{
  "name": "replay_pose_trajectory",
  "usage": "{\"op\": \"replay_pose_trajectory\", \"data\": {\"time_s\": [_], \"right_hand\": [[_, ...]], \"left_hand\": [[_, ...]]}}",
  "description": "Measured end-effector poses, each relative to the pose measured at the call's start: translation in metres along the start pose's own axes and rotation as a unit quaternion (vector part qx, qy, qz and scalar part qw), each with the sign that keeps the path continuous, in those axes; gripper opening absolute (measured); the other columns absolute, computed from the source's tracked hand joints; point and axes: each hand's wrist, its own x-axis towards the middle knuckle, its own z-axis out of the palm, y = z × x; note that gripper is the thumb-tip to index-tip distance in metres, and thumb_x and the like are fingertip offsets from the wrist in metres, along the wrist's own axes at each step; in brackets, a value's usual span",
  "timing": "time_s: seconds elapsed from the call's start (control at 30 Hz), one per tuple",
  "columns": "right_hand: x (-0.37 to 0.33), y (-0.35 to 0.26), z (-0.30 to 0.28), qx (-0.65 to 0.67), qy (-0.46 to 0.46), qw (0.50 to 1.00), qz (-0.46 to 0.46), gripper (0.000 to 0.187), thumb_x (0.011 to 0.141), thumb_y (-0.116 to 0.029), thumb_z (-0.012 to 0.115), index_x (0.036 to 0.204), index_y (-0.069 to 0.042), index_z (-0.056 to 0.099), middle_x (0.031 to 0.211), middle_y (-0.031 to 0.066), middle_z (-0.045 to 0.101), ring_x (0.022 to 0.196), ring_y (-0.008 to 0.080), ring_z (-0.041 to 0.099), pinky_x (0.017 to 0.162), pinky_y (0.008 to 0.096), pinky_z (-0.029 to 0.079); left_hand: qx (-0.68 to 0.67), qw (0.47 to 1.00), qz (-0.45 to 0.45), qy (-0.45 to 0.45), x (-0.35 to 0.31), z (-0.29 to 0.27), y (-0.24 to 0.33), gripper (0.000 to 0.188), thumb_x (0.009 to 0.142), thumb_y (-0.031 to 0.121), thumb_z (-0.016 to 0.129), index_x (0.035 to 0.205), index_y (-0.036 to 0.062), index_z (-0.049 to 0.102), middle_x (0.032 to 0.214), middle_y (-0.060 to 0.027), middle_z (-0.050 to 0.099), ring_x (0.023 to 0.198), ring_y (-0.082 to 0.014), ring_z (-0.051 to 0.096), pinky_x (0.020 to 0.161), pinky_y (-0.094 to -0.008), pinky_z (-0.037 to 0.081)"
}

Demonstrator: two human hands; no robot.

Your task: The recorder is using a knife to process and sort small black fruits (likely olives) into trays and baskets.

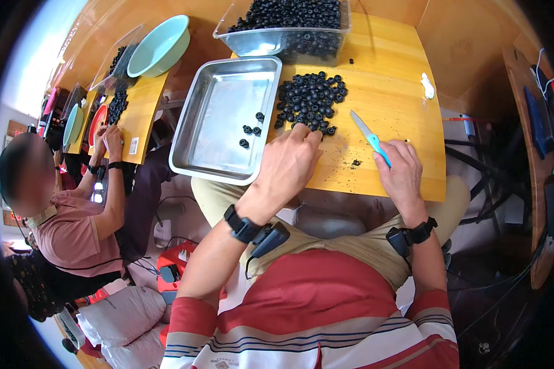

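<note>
A pile of small black round parts with holes [311,98] lies on the yellow wooden table [388,61]. My left hand [289,161] is at the pile's near edge, its fingers curled down together among the parts. Whatever is between those fingertips is hidden. My right hand [402,171] rests near the table's front edge, closed around the light-blue handle of a small knife [373,141]; the blade points away and left. Left of the pile, a shallow metal tray [218,111] holds several of the black parts [251,130].
A clear plastic bin [277,43] full of black parts stands at the back. Dark scraps [356,163] and a crumpled white piece [427,86] lie on the table. Leftward, a person [80,215] works at another table with a pale green basin [160,47]. A wooden board [523,160] stands right.
</note>
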Motion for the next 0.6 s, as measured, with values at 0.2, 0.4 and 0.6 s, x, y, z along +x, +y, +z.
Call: {"op": "replay_pose_trajectory", "data": {"time_s": [0.2,0.4,0.6], "right_hand": [[0.0,0.003,0.001,0.058,-0.01,0.998,0.018,0.02,0.084,-0.013,0.077,0.102,-0.004,0.072,0.098,0.008,0.066,0.09,0.0291,0.063,0.077,0.0413,0.053],[0.001,0.004,-0.004,0.065,-0.014,0.998,0.008,0.021,0.086,-0.012,0.075,0.104,-0.003,0.07,0.097,0.0078,0.064,0.087,0.0301,0.062,0.074,0.0426,0.052],[0.001,0.004,-0.003,0.068,-0.014,0.998,0.008,0.021,0.086,-0.011,0.074,0.105,-0.002,0.069,0.097,0.0078,0.063,0.086,0.0301,0.061,0.073,0.0426,0.052]], "left_hand": [[0.112,0.992,-0.016,-0.062,0.016,0.027,-0.002,0.019,0.086,0.013,0.069,0.103,0.0042,0.068,0.098,-0.0127,0.065,0.091,-0.0315,0.069,0.076,-0.0422,0.057],[0.095,0.992,-0.023,-0.076,0.023,0.034,-0.002,0.009,0.088,0.012,0.065,0.092,0.0041,0.063,0.095,-0.015,0.064,0.086,-0.0359,0.069,0.07,-0.0464,0.057],[0.049,0.995,-0.033,-0.079,0.014,0.036,-0.003,0.01,0.09,0.013,0.066,0.094,0.0043,0.062,0.095,-0.0163,0.063,0.082,-0.0393,0.068,0.068,-0.049,0.055]]}}
